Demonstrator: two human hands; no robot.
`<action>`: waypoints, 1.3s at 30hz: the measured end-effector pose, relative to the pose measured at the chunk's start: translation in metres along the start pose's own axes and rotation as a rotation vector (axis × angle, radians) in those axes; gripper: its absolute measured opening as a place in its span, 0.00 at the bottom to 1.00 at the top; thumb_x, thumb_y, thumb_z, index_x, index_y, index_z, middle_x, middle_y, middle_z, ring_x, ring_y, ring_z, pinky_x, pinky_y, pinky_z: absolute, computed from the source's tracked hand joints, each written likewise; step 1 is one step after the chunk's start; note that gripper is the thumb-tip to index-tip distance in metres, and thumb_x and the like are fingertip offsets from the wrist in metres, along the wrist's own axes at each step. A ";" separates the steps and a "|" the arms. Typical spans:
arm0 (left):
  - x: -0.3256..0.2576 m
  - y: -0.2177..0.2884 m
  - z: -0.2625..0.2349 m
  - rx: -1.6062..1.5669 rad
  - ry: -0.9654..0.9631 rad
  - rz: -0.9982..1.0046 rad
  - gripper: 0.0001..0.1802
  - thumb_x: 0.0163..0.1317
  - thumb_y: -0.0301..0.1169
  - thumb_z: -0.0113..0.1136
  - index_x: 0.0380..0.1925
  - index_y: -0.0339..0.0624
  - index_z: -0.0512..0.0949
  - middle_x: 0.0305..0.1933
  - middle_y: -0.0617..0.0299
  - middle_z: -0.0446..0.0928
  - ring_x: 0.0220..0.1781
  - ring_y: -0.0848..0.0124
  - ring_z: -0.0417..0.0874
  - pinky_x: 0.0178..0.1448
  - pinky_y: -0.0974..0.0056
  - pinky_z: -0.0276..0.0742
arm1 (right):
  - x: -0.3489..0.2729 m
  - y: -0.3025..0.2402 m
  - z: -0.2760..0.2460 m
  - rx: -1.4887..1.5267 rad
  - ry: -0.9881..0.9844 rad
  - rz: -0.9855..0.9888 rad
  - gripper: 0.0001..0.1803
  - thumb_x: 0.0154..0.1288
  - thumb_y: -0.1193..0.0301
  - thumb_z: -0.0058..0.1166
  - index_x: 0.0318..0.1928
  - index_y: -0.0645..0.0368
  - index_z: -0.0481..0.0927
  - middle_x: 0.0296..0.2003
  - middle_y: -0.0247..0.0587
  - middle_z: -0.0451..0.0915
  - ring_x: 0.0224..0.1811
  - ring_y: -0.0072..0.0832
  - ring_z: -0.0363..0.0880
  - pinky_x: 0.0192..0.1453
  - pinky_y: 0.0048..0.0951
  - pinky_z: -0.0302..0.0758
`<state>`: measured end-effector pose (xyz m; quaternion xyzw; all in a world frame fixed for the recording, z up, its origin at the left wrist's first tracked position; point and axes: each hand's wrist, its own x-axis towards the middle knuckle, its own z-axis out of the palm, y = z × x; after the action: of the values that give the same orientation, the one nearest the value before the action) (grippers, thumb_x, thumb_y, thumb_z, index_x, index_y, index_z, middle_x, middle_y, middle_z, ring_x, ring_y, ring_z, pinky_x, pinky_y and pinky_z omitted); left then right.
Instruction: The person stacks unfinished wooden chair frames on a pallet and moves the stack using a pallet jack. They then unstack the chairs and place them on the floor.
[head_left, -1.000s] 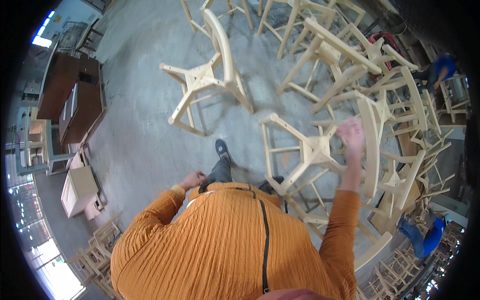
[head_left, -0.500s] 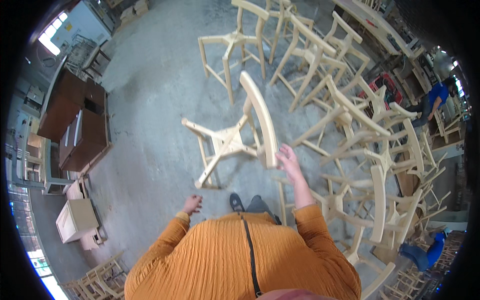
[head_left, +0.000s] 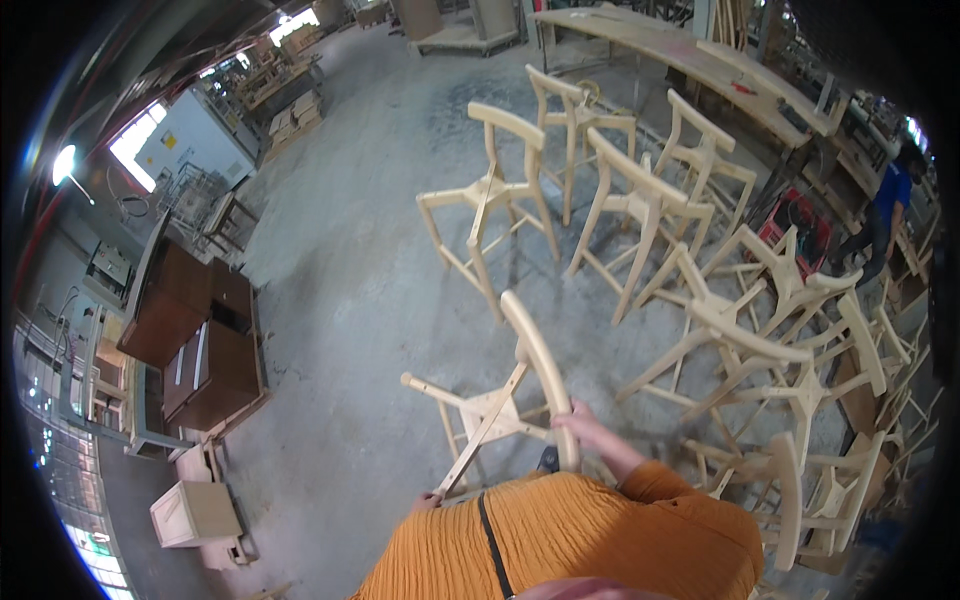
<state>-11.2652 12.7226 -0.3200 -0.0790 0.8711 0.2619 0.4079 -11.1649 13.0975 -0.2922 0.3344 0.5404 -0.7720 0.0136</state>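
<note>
A pale, unfinished wooden chair frame [head_left: 490, 415] stands just in front of me, with an X-shaped seat support and a curved back rail. My right hand [head_left: 582, 424] is closed round the near end of that back rail. At the frame's near left corner, where a seat bar meets a leg, my left hand [head_left: 427, 501] grips the wood; my sleeve and body partly hide it. Part of my dark shoe [head_left: 548, 459] shows below the back rail.
Similar chair frames [head_left: 490, 190] crowd ahead and to the right. Brown cabinets [head_left: 210, 375] and a light wooden box [head_left: 197, 513] stand on the left. A long workbench [head_left: 640, 40] runs along the far right, where a person in blue [head_left: 890, 205] stands near a red crate [head_left: 795, 228].
My left hand has moved onto the chair frame's corner, and my right hand has closed on its back rail. The view has tilted up, showing more of the far floor.
</note>
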 end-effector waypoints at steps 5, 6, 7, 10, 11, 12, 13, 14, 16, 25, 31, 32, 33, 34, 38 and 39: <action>0.015 0.046 0.009 -0.304 -0.039 0.006 0.21 0.58 0.38 0.56 0.46 0.33 0.73 0.38 0.48 0.80 0.35 0.63 0.84 0.37 0.62 0.81 | 0.011 -0.015 -0.023 -0.027 0.032 -0.024 0.26 0.45 0.78 0.58 0.50 0.66 0.72 0.40 0.44 0.76 0.43 0.31 0.76 0.48 0.30 0.73; 0.019 0.057 0.014 -0.296 -0.079 0.030 0.21 0.58 0.38 0.57 0.46 0.34 0.73 0.38 0.49 0.80 0.34 0.63 0.84 0.37 0.62 0.80 | 0.015 -0.018 -0.031 -0.033 0.097 -0.030 0.28 0.45 0.77 0.58 0.51 0.65 0.72 0.40 0.44 0.76 0.44 0.30 0.76 0.48 0.30 0.73; 0.025 0.066 0.020 -0.188 -0.119 0.134 0.22 0.59 0.39 0.57 0.46 0.34 0.72 0.38 0.50 0.80 0.34 0.63 0.84 0.38 0.63 0.80 | 0.022 -0.023 -0.043 -0.039 0.167 -0.049 0.29 0.45 0.77 0.58 0.52 0.65 0.72 0.41 0.44 0.76 0.44 0.30 0.75 0.48 0.30 0.73; 0.037 0.094 0.030 0.009 -0.217 0.187 0.22 0.59 0.40 0.57 0.47 0.34 0.72 0.39 0.52 0.80 0.35 0.64 0.84 0.38 0.63 0.79 | 0.044 -0.053 -0.100 -0.321 0.587 -0.312 0.26 0.47 0.75 0.59 0.52 0.61 0.73 0.43 0.42 0.77 0.45 0.29 0.75 0.51 0.30 0.72; 0.039 0.108 0.032 0.012 -0.221 0.203 0.22 0.59 0.40 0.56 0.47 0.35 0.72 0.42 0.53 0.80 0.37 0.64 0.84 0.38 0.63 0.79 | 0.043 -0.074 -0.128 -0.240 0.708 -0.582 0.24 0.50 0.75 0.58 0.51 0.60 0.74 0.46 0.43 0.78 0.48 0.30 0.76 0.53 0.31 0.72; 0.042 0.118 0.031 -0.042 -0.219 0.217 0.21 0.60 0.40 0.56 0.47 0.36 0.73 0.41 0.53 0.80 0.37 0.65 0.84 0.38 0.63 0.78 | 0.040 -0.100 -0.151 -0.196 0.834 -0.687 0.22 0.52 0.76 0.57 0.51 0.61 0.74 0.45 0.43 0.79 0.47 0.30 0.76 0.53 0.32 0.72; 0.045 0.125 0.031 -0.097 -0.216 0.221 0.20 0.60 0.40 0.55 0.46 0.36 0.73 0.41 0.53 0.80 0.37 0.65 0.83 0.38 0.63 0.78 | 0.034 -0.128 -0.168 -0.103 0.889 -0.796 0.20 0.56 0.76 0.54 0.51 0.63 0.74 0.41 0.42 0.79 0.45 0.29 0.76 0.53 0.30 0.72; 0.047 0.119 0.031 -0.174 -0.202 0.201 0.19 0.61 0.39 0.55 0.46 0.37 0.73 0.41 0.53 0.79 0.37 0.65 0.83 0.37 0.63 0.78 | 0.027 -0.153 -0.166 -0.082 0.882 -0.858 0.19 0.57 0.76 0.53 0.51 0.63 0.74 0.41 0.41 0.79 0.44 0.28 0.76 0.52 0.29 0.72; 0.054 0.121 0.034 -0.151 -0.178 0.272 0.17 0.61 0.41 0.54 0.42 0.39 0.75 0.38 0.52 0.79 0.40 0.64 0.82 0.40 0.61 0.76 | 0.016 -0.188 -0.161 -0.010 0.889 -0.948 0.17 0.59 0.77 0.52 0.50 0.63 0.74 0.40 0.41 0.79 0.43 0.25 0.76 0.51 0.26 0.73; 0.108 0.176 0.031 0.667 -0.518 0.503 0.15 0.59 0.40 0.55 0.40 0.42 0.76 0.35 0.56 0.79 0.36 0.65 0.81 0.38 0.62 0.76 | -0.019 0.004 -0.085 -0.505 0.537 -0.363 0.10 0.59 0.71 0.50 0.41 0.60 0.74 0.30 0.46 0.76 0.32 0.33 0.74 0.38 0.37 0.72; 0.159 0.266 0.028 1.089 -0.681 0.559 0.14 0.58 0.39 0.56 0.39 0.43 0.77 0.32 0.58 0.79 0.34 0.66 0.81 0.36 0.62 0.76 | -0.166 0.254 -0.014 -0.514 0.882 0.573 0.16 0.51 0.67 0.49 0.39 0.63 0.80 0.40 0.55 0.80 0.45 0.51 0.77 0.49 0.44 0.73; 0.162 0.287 0.037 1.158 -0.697 0.552 0.14 0.57 0.39 0.56 0.39 0.44 0.77 0.32 0.58 0.79 0.34 0.66 0.81 0.36 0.62 0.76 | -0.199 0.286 0.014 -0.250 1.240 0.706 0.16 0.52 0.66 0.49 0.37 0.63 0.81 0.39 0.55 0.80 0.42 0.50 0.78 0.48 0.43 0.74; 0.163 0.305 0.047 1.224 -0.710 0.521 0.13 0.57 0.39 0.57 0.39 0.44 0.77 0.31 0.59 0.79 0.33 0.67 0.81 0.36 0.62 0.76 | -0.225 0.314 0.044 0.031 1.585 0.829 0.16 0.52 0.66 0.49 0.36 0.63 0.81 0.39 0.55 0.80 0.40 0.50 0.79 0.46 0.43 0.75; 0.161 0.322 0.050 1.269 -0.681 0.489 0.13 0.57 0.38 0.57 0.39 0.44 0.77 0.31 0.59 0.79 0.33 0.67 0.81 0.35 0.62 0.76 | -0.242 0.321 0.063 0.199 1.581 0.842 0.16 0.52 0.65 0.49 0.37 0.63 0.81 0.38 0.55 0.81 0.39 0.49 0.80 0.45 0.42 0.75; 0.139 0.350 0.107 1.423 -0.682 0.587 0.13 0.55 0.38 0.57 0.38 0.45 0.77 0.29 0.61 0.79 0.31 0.68 0.80 0.33 0.63 0.75 | -0.293 0.331 0.150 0.268 1.634 0.830 0.16 0.51 0.65 0.49 0.34 0.63 0.81 0.34 0.53 0.81 0.38 0.46 0.80 0.44 0.42 0.75; 0.125 0.354 0.127 1.448 -0.701 0.674 0.13 0.54 0.37 0.57 0.38 0.44 0.77 0.29 0.61 0.78 0.30 0.68 0.79 0.32 0.63 0.75 | -0.291 0.339 0.171 0.136 1.665 0.803 0.15 0.51 0.66 0.48 0.33 0.62 0.82 0.32 0.52 0.82 0.39 0.46 0.80 0.45 0.43 0.75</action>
<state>-11.3862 13.0989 -0.3425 0.5468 0.6246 -0.2405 0.5031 -10.8949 12.7129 -0.3846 0.9433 0.1731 -0.2506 -0.1323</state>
